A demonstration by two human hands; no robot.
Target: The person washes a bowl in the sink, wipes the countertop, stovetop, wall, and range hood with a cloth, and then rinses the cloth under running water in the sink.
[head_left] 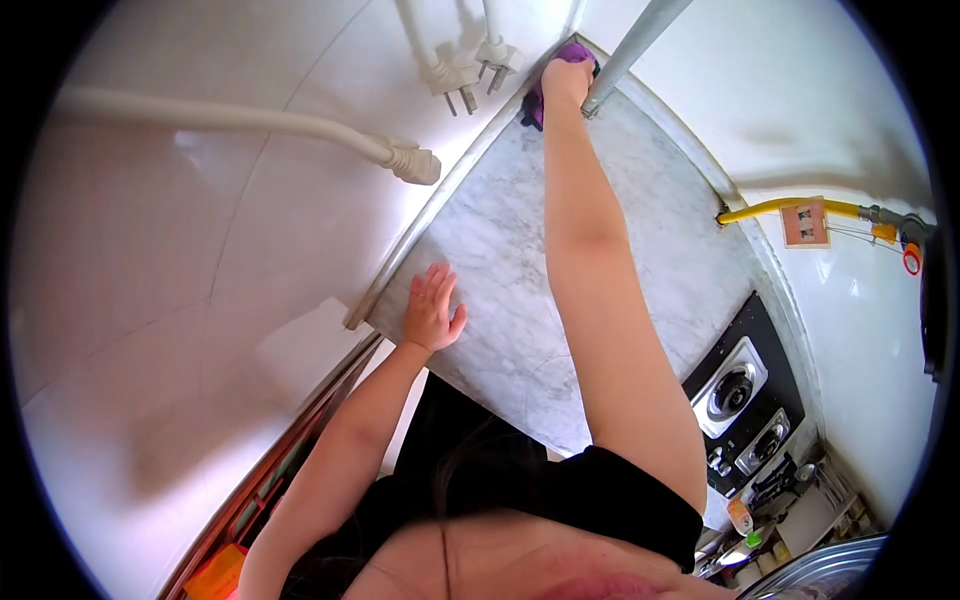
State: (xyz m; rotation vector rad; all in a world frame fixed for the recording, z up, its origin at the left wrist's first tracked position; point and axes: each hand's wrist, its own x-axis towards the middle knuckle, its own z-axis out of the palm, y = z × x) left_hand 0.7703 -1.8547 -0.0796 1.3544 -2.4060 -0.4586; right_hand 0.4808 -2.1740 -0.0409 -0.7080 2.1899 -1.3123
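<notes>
My left hand (431,308) lies flat on the grey marbled countertop (500,260), close to its left edge, with the fingers stretched out. My right arm reaches across to the far corner. There my right hand (567,82) is closed on a purple cloth (574,51), pressing it against the counter beside the wall. Part of the cloth is hidden under the hand, and a dark edge of it shows to the left. Just right of that hand, a grey pipe (636,52) meets the counter.
Two white plugs (455,88) and a thick white cord (405,160) hang by the left wall. A yellow gas hose (780,207) with a tag (804,223) runs along the right wall. Nearer on the right are a black gas stove (750,385) and several bottles and utensils.
</notes>
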